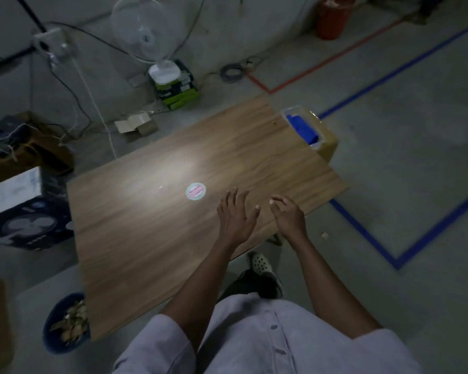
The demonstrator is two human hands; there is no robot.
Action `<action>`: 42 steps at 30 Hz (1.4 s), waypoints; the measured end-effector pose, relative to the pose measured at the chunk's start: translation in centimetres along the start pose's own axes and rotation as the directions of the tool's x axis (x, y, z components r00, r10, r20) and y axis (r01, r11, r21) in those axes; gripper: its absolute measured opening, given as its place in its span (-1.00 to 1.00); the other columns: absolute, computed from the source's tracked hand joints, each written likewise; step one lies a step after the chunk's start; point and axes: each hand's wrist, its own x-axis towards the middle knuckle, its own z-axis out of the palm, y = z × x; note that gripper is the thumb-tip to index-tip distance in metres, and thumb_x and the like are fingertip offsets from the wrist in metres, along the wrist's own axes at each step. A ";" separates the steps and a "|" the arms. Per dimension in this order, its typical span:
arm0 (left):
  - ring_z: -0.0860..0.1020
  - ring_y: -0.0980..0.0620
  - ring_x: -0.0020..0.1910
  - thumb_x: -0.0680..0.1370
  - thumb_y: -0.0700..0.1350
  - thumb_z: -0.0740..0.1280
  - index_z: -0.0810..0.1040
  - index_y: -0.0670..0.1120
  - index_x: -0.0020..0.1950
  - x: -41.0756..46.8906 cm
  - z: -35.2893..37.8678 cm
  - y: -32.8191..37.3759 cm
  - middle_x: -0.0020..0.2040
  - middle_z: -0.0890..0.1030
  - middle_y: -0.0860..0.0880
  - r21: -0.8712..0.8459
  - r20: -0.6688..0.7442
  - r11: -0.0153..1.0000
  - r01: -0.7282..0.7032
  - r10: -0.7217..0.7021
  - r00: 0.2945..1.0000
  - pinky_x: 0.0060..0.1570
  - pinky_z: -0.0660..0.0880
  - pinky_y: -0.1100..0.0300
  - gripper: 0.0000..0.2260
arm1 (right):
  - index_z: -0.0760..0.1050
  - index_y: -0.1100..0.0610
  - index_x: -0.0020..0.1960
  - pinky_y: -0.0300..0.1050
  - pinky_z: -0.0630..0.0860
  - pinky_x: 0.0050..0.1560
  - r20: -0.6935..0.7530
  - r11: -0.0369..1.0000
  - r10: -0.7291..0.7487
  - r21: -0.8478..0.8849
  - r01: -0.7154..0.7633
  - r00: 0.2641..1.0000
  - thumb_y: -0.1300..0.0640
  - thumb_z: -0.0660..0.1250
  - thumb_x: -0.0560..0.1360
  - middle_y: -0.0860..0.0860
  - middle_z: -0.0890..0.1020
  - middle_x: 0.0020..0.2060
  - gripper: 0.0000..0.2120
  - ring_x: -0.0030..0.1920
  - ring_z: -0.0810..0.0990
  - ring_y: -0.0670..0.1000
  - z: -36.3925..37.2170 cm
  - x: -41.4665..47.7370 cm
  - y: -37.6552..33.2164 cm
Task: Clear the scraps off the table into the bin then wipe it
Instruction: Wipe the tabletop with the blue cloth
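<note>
A wooden table (146,225) fills the middle of the head view. A round pale sticker (196,192) lies near its centre, and a tiny pale scrap (161,187) lies left of it. My left hand (234,215) hovers over the table's right side with fingers spread, holding nothing. My right hand (288,214) is beside it over the right edge, fingers loosely curled and holding nothing. A blue bin (55,338) with brown scraps stands on the floor at the table's near left corner. A blue cloth (303,128) lies in a box at the far right corner.
A scrap (324,235) lies on the floor right of the table. A white fan (146,36) stands on a box behind the table. Cardboard boxes (19,206) crowd the left side. Blue tape (389,233) and red tape mark the floor. A red bucket (333,17) stands far back.
</note>
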 end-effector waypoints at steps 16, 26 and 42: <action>-0.06 -0.13 0.65 0.57 0.33 -0.01 0.18 0.06 0.65 19.5 7.5 10.1 0.68 0.06 -0.10 0.012 0.066 0.998 0.055 -0.056 0.996 0.57 -0.09 -0.12 -0.32 | 0.53 0.01 0.38 -0.04 0.42 0.29 0.068 0.976 -0.005 -0.218 0.020 0.998 -0.02 0.30 0.65 0.04 0.55 0.36 -0.67 0.36 0.47 0.08 -9.2 22.4 -1.3; -0.18 -0.08 0.66 0.63 0.28 0.05 0.10 0.08 0.66 31.9 13.8 13.6 0.69 -0.04 -0.06 0.017 0.079 0.985 0.170 -0.171 0.982 0.61 -0.16 -0.16 -0.37 | 0.53 -0.04 0.36 -0.06 0.51 0.18 0.150 0.986 0.154 -0.092 -0.141 0.977 -0.01 0.28 0.66 -0.04 0.59 0.28 -0.72 0.25 0.54 -0.02 -12.1 37.6 0.2; -0.05 -0.09 0.67 0.54 0.15 0.37 0.20 -0.08 0.65 39.6 23.5 12.8 0.68 0.07 -0.06 0.084 -0.163 0.956 0.280 -0.264 0.951 0.60 -0.11 -0.16 -0.25 | 0.31 0.13 0.57 0.14 0.26 0.54 0.466 0.615 0.050 -0.711 0.340 0.884 0.26 0.50 0.45 0.13 0.27 0.58 -0.26 0.59 0.17 0.20 -6.4 61.5 13.8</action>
